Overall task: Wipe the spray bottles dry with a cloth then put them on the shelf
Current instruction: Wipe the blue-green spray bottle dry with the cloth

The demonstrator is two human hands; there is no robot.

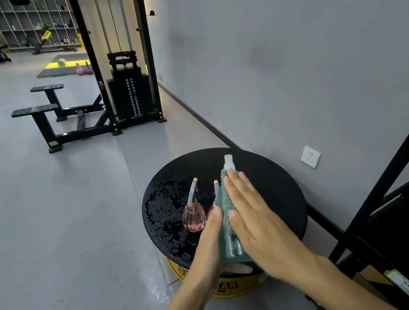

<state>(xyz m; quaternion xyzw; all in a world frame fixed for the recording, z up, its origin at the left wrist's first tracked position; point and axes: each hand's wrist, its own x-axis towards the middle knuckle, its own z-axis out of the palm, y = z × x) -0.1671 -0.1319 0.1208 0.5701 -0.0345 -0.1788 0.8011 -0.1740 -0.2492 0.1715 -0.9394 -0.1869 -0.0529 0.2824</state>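
1. Nearest us, both bare forearms reach in from below, and the right hand lies flat on the green cloth, fingers straight and close together, thumb pressed on the fabric.
2. The left hand comes in from the other side, thumb lying along the cloth. Its other fingers are hidden behind the bundle, so I cannot tell whether they curl.
3. Between the two hands the spray bottle is wrapped in the cloth and tilted, only its white cap poking out on top, above the round black counter.
4. Just left of the hands a pink bottle stands upright on the counter, liquid inside, orange-tipped nozzle up.
5. A second orange-tipped nozzle peeks out beside the cloth.
6. Water drops cover the counter's left part.
7. A black shelf frame stands at right.
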